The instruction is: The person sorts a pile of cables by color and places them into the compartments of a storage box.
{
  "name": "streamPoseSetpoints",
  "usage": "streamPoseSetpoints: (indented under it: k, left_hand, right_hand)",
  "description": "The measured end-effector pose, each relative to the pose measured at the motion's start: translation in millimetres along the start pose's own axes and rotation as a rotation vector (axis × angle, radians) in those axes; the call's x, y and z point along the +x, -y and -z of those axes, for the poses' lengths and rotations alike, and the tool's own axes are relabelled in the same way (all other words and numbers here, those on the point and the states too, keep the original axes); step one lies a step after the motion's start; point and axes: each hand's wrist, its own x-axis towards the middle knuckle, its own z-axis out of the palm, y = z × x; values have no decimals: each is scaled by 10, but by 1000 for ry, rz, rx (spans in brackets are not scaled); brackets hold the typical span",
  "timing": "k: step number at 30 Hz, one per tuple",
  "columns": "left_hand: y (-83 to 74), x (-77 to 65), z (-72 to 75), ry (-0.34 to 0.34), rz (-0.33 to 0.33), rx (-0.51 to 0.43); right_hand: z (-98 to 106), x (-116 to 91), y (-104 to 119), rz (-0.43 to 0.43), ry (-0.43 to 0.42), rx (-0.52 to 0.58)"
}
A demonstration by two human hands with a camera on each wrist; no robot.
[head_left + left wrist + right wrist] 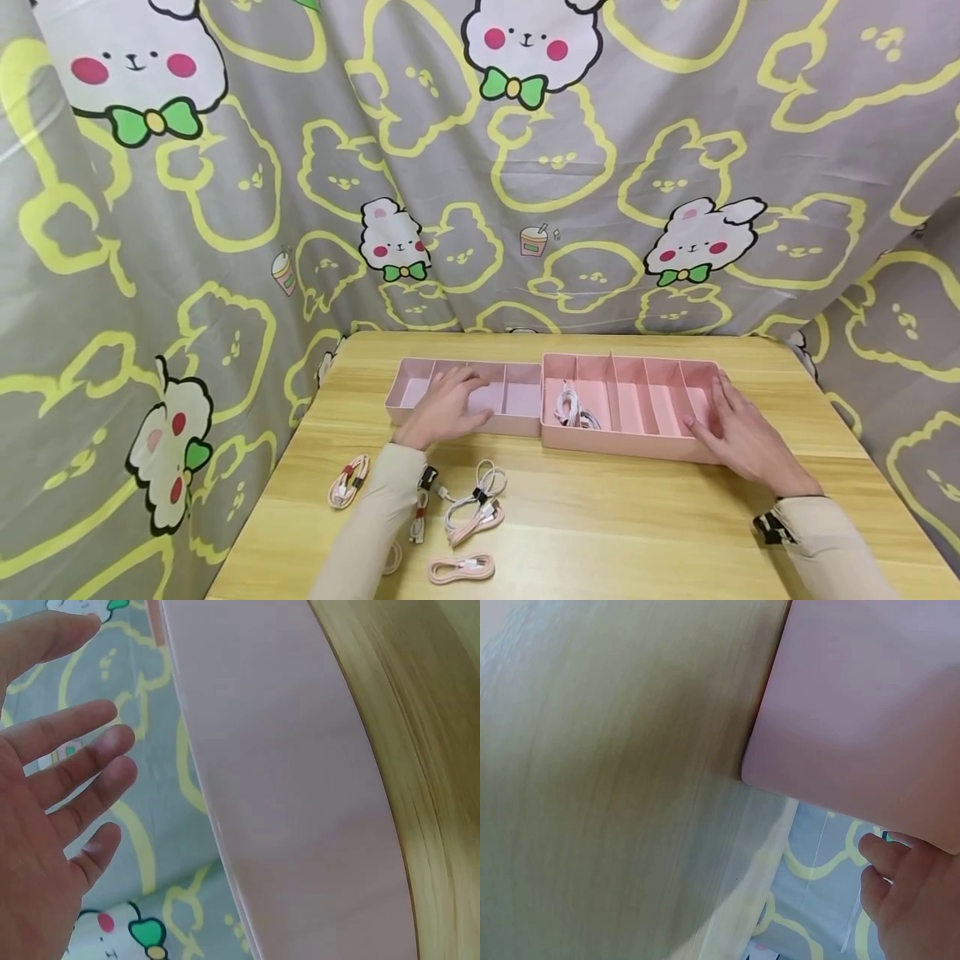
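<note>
A lilac divided organizer box (465,422) and a pink divided organizer box (630,442) stand end to end on the table. My left hand (448,407) hovers over the lilac box, its fingers spread and holding nothing; in the left wrist view the hand (67,780) is beside the box's long wall (285,780). My right hand (746,433) grips the right end of the pink box, thumb over the front rim and fingers at the end wall. Part of that hand (922,900) is hidden behind the box (855,712). White bundled cables (573,408) lie in the pink box's left compartments.
On the wooden table (585,525) in front lie several tied cables: a pink one (348,482) at left, a white one (480,492), and another pink one (461,568). My left forearm partly covers more cables. A patterned curtain (450,167) hangs behind the table.
</note>
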Motion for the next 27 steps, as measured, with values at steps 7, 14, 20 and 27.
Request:
streamPoseSetpoints:
  k: [7,14,20,27]
  left_hand:
    - [96,-152,118,-9,38,-41]
    - [255,-414,147,-16,89,-11]
    - [410,-657,182,-71,123,10]
    - [568,-909,269,-116,183,30]
  right_hand:
    - [23,-2,-17,-11,1,14]
    - [12,-2,-7,7,-6,10]
    - [11,-3,3,7,-6,4]
    - [19,6,11,7,-15,-4]
